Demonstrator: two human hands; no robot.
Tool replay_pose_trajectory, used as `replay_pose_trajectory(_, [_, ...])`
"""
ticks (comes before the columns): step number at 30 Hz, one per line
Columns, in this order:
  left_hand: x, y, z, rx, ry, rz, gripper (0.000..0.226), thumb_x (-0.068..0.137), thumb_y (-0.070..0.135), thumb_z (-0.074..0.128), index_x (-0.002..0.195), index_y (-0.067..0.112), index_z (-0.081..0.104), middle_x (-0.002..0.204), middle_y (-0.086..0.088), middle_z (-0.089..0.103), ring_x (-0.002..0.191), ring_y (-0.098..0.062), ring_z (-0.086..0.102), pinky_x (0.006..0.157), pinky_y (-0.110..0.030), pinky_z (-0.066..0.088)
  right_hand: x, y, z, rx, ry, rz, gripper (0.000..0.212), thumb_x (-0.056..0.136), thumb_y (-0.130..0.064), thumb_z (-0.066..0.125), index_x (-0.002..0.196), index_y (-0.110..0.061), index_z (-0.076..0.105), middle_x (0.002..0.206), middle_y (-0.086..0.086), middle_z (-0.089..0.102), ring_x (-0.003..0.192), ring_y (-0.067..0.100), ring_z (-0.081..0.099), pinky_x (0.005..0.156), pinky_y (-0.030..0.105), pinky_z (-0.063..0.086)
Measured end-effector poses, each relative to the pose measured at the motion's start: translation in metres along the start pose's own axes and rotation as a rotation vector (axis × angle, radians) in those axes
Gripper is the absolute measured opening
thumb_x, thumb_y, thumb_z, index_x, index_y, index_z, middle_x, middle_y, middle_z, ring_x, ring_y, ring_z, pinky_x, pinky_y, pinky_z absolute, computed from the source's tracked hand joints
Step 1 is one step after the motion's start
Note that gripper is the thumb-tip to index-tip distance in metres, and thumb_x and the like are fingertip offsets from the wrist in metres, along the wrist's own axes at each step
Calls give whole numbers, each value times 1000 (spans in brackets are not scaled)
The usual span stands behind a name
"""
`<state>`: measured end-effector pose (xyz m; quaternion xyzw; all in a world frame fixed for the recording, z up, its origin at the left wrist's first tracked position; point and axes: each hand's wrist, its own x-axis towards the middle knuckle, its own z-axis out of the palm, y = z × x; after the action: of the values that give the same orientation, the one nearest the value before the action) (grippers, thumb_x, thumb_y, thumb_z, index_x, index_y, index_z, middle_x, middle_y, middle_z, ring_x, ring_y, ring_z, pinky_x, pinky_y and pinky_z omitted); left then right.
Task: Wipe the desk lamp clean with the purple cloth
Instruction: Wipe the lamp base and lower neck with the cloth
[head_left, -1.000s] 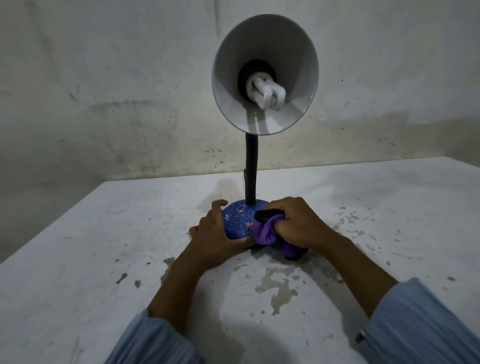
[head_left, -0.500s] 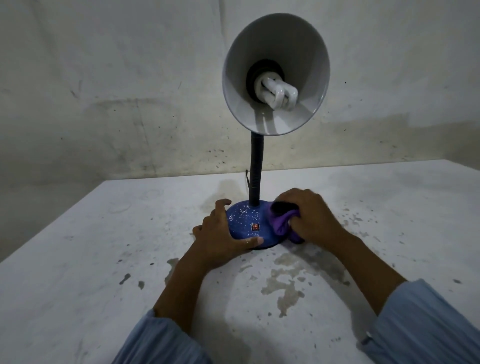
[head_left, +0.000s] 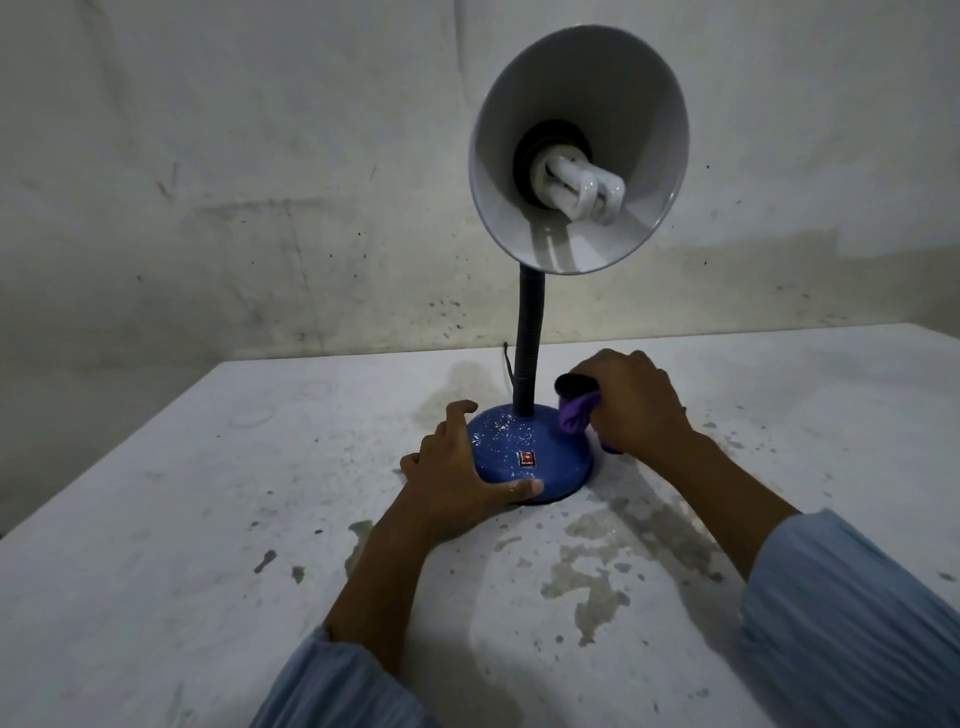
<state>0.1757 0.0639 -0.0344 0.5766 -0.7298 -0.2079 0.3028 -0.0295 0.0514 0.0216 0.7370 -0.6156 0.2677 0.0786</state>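
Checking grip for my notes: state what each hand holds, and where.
Right hand grips the bunched purple cloth around its middle; left hand holds the lamp base by its left rim.

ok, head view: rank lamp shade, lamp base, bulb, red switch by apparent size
1. lamp shade
2. lamp base
3. bulb
4. red switch
The shade sits higher and nearer the camera, so its lead may be exaggerated.
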Motion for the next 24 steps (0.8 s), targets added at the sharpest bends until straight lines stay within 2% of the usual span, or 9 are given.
replay_pose_trajectory(2, [0, -1, 0, -4, 11, 17, 103, 44, 78, 69, 124, 44, 14, 137, 5, 43, 119, -20, 47, 102, -43, 28, -5, -8, 2, 173, -121, -105, 40, 73, 2, 56, 102, -21, 69, 106, 4, 66, 96, 27, 58, 80, 39, 50])
replay_pose_trajectory(4, [-2, -1, -1, -5, 16, 29, 105, 45, 78, 69, 127, 41, 15, 136, 5, 44, 119, -19, 47, 102, -43, 28, -9, -11, 8, 180, -201, -114, 43, 74, 2, 56, 108, -22, 69, 110, 3, 66, 99, 26, 58, 81, 38, 49])
replay_pose_trajectory(6, [-2, -1, -1, -10, 17, 29, 104, 45, 77, 69, 127, 41, 15, 136, 4, 44, 119, -20, 47, 102, -44, 28, -6, -7, 12, 104, -139, -53, 35, 77, -3, 57, 104, -22, 69, 106, 3, 67, 98, 29, 57, 77, 37, 48])
replay_pose_trajectory(9, [-3, 1, -2, -13, 11, 26, 103, 46, 77, 69, 126, 43, 15, 137, 5, 43, 120, -20, 46, 103, -45, 27, -2, -2, 9, -143, -106, 59, 17, 79, -6, 57, 88, -17, 66, 93, 5, 64, 94, 31, 57, 72, 33, 42])
replay_pose_trajectory(12, [-3, 1, -1, -18, 9, 31, 103, 47, 75, 71, 127, 42, 15, 138, 4, 42, 121, -20, 45, 104, -45, 27, -2, -2, 6, 33, -72, 77, 20, 75, -1, 58, 90, -10, 69, 88, 10, 62, 86, 29, 59, 70, 35, 49])
replay_pose_trajectory(14, [-3, 1, -1, -18, 10, 37, 103, 49, 74, 71, 128, 40, 15, 137, 4, 43, 121, -20, 46, 105, -45, 27, -9, -8, 5, 162, -117, 28, 27, 72, 3, 56, 92, -8, 69, 87, 10, 61, 84, 27, 59, 67, 31, 46])
replay_pose_trajectory(21, [-3, 2, 0, -14, 0, 32, 104, 49, 73, 72, 129, 38, 15, 138, 4, 43, 121, -20, 46, 106, -45, 30, -25, -8, 1, 233, -214, -94, 40, 73, 8, 53, 105, -10, 68, 110, 6, 65, 99, 24, 58, 85, 34, 46])
replay_pose_trajectory(24, [-3, 2, -1, -6, 8, 24, 105, 45, 76, 70, 127, 41, 15, 137, 5, 45, 120, -20, 47, 105, -45, 31, -35, -13, -2, 257, -220, -154, 42, 71, 7, 53, 104, -13, 69, 109, 4, 67, 100, 22, 58, 87, 35, 46])
